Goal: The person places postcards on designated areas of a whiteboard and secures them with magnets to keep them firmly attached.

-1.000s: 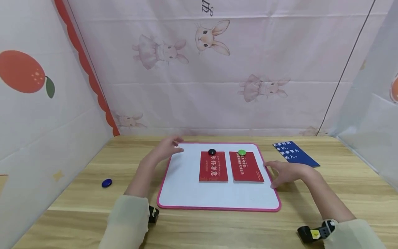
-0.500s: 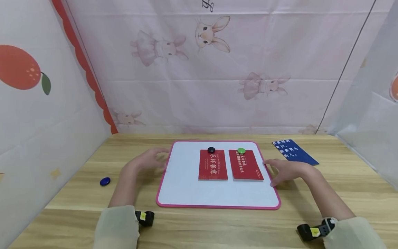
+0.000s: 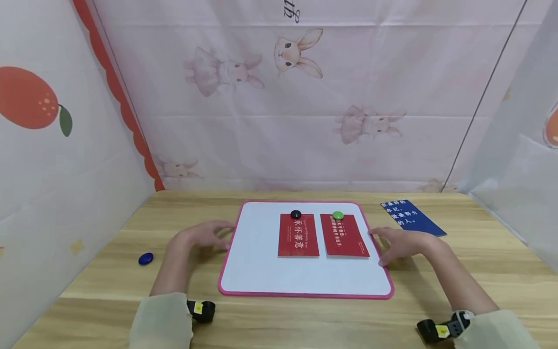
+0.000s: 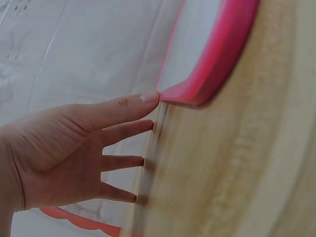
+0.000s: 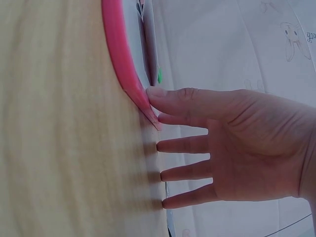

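A small whiteboard with a pink frame lies flat on the wooden table. On it, side by side, are a left red card with a black round magnet at its top and a right red card under a green magnet. My left hand is at the board's left edge; its thumb tip touches the pink frame, fingers straight and spread. At the right edge, my right hand rests its thumb on the frame, with straight fingers reaching down beside it.
A dark blue card with white writing lies beyond my right hand. To the left of my left forearm is a blue magnet. A fabric backdrop printed with rabbits rises behind the table, with side walls left and right.
My left hand has moved left and down from the board's upper left corner to its left edge. My right hand, the board and the cards have stayed in place.
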A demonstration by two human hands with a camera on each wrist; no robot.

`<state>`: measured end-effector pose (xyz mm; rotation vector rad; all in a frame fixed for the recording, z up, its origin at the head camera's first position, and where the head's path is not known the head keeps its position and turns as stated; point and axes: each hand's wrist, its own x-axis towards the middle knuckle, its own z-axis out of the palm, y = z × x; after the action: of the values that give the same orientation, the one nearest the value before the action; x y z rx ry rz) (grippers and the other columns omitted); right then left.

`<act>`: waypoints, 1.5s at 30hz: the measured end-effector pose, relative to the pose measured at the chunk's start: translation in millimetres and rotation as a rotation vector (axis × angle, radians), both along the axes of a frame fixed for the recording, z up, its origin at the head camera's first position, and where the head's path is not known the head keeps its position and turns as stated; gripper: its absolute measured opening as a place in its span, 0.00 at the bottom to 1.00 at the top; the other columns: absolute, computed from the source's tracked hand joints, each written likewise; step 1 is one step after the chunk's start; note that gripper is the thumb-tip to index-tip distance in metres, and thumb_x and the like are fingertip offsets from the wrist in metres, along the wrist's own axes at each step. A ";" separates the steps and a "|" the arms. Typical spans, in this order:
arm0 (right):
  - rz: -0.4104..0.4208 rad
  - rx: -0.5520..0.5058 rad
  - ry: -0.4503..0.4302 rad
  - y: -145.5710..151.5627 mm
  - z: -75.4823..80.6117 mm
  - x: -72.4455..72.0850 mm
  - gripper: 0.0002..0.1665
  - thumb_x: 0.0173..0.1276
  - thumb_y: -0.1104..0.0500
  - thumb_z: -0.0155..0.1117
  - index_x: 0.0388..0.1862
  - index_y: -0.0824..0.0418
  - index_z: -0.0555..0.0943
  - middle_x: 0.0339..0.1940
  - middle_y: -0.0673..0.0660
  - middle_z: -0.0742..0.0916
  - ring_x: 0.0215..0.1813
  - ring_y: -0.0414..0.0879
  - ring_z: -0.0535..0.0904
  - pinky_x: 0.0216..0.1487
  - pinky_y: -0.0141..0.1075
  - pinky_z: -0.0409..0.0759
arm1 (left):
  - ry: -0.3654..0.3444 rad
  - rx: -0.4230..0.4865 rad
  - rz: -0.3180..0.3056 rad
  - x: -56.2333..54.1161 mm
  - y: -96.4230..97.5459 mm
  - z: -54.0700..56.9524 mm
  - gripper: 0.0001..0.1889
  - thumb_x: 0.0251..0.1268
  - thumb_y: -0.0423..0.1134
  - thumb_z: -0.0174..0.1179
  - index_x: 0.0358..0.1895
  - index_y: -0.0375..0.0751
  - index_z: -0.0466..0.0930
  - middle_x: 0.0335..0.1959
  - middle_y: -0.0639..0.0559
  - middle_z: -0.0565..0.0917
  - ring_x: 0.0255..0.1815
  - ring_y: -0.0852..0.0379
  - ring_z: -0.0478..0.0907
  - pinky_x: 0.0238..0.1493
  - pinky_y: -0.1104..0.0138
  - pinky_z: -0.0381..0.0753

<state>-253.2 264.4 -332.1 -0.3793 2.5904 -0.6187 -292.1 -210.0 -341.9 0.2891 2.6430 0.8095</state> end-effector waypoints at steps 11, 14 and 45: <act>-0.007 0.024 0.012 0.8 -0.5 4.0 0.50 0.49 0.50 0.73 0.68 0.62 0.60 0.64 0.71 0.64 0.61 0.66 0.58 0.52 0.63 0.65 | -0.006 0.028 -0.031 3.2 3.5 1.1 0.31 0.58 0.41 0.62 0.67 0.49 0.64 0.69 0.38 0.55 0.68 0.35 0.46 0.61 0.38 0.47; -0.008 0.025 0.008 1.6 0.7 4.9 0.50 0.49 0.51 0.73 0.68 0.63 0.60 0.64 0.71 0.64 0.61 0.67 0.58 0.52 0.64 0.64 | -0.004 0.029 -0.039 2.5 4.2 0.5 0.31 0.58 0.41 0.63 0.67 0.49 0.64 0.69 0.38 0.56 0.68 0.35 0.46 0.61 0.38 0.47; 0.031 0.130 -0.069 -4.0 15.5 -19.0 0.39 0.55 0.51 0.69 0.64 0.58 0.66 0.58 0.64 0.70 0.55 0.59 0.66 0.49 0.56 0.71 | -0.003 -0.004 -0.051 0.4 2.7 5.6 0.33 0.58 0.43 0.63 0.68 0.47 0.62 0.69 0.37 0.56 0.68 0.35 0.47 0.61 0.39 0.48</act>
<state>-272.2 260.4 -316.6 -0.3491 2.5375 -0.4419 -291.7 -207.3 -336.3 0.3519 2.6230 0.7880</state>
